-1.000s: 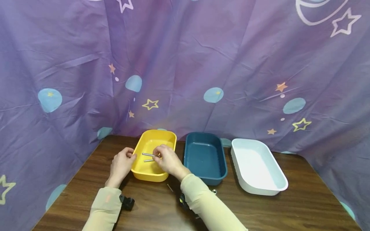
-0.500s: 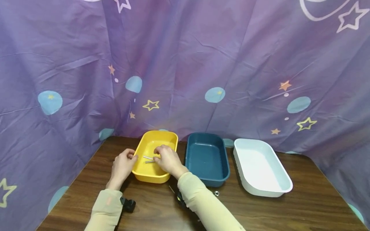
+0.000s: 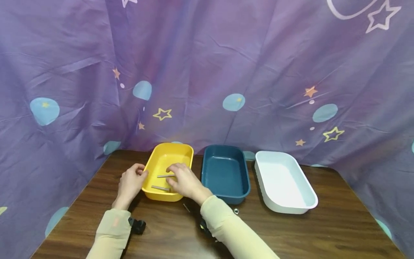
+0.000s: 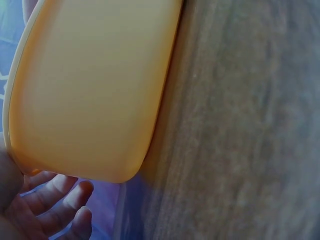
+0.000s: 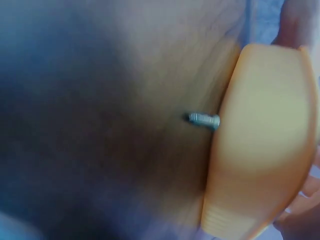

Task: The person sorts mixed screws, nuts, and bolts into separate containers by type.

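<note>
My left hand (image 3: 130, 183) holds the left rim of a yellow plastic bin (image 3: 166, 148), thumb at the rim and fingers behind the wall. In the left wrist view its spread fingers (image 4: 60, 205) show beyond the bin's end. My right hand (image 3: 185, 181) reaches inside the bin, thumb and fingers pinching a thin metal bolt (image 3: 164, 176) that points left. Another bolt (image 3: 160, 188) lies on the bin floor nearer the front wall, just below the thumb. In the right wrist view the bin's outer wall hides the right fingers' work.
A dark blue bin (image 3: 226, 176) and a white bin (image 3: 284, 183) stand to the right of the yellow one. On the wooden table lie a small screw (image 5: 203, 120) close to the yellow bin's front and a nut (image 3: 236, 211) before the blue bin. A patterned purple curtain hangs behind.
The two bolts, close together before, are now apart: one is lower in the bin near the front wall, the other at my right fingers. My left hand stays on the rim.
</note>
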{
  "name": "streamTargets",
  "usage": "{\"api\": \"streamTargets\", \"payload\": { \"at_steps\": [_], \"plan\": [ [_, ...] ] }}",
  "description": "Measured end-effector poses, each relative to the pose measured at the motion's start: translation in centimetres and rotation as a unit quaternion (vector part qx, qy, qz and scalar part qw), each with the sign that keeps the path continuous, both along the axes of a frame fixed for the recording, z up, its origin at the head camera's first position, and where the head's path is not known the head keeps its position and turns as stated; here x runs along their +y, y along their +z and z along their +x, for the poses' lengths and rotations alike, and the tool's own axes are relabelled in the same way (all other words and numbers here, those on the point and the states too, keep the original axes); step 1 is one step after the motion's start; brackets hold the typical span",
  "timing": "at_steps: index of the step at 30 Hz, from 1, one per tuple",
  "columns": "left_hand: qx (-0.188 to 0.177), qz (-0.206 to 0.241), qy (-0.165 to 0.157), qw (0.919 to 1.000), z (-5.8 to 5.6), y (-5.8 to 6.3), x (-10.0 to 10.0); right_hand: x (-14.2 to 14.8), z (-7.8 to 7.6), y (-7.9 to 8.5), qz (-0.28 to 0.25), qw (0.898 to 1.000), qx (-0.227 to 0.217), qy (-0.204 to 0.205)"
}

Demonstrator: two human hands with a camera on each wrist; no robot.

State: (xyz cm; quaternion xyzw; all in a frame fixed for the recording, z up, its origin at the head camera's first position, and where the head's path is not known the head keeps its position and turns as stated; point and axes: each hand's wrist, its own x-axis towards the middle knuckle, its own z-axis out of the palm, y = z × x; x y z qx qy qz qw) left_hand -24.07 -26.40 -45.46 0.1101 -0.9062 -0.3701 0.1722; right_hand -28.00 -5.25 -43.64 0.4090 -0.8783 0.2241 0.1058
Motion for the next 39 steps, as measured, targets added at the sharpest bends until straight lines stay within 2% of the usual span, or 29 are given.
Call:
{"api": "streamTargets", "payload": {
  "at_steps": [9, 13, 17, 23, 27, 39],
  "plan": [
    [0.002, -0.005, -0.003, 1.0, 0.1, 0.2, -0.1, 2.5, 3.0, 2.2, -0.055, 0.997, -0.036, 0.031],
    [0.003, -0.006, -0.004, 1.0, 0.1, 0.4, 0.0, 5.3, 4.2, 3.4, -0.08, 0.992, -0.079, 0.053],
    [0.006, -0.007, -0.004, 0.9999, 0.0, 0.5, 0.0, 8.6, 5.0, 4.3, -0.123, 0.985, -0.112, 0.046],
    [0.003, -0.006, -0.005, 1.0, 0.2, 0.5, 0.1, 12.2, 5.8, 4.9, -0.127, 0.985, -0.114, 0.035],
    [0.006, -0.01, -0.004, 0.9999, 0.4, 0.5, 0.1, 13.8, 6.3, 5.1, -0.126, 0.985, -0.11, 0.049],
    [-0.002, -0.012, 0.0, 0.9999, 0.4, 0.5, 0.3, 17.6, 7.9, 4.1, -0.118, 0.988, -0.057, 0.083]
  ]
}}
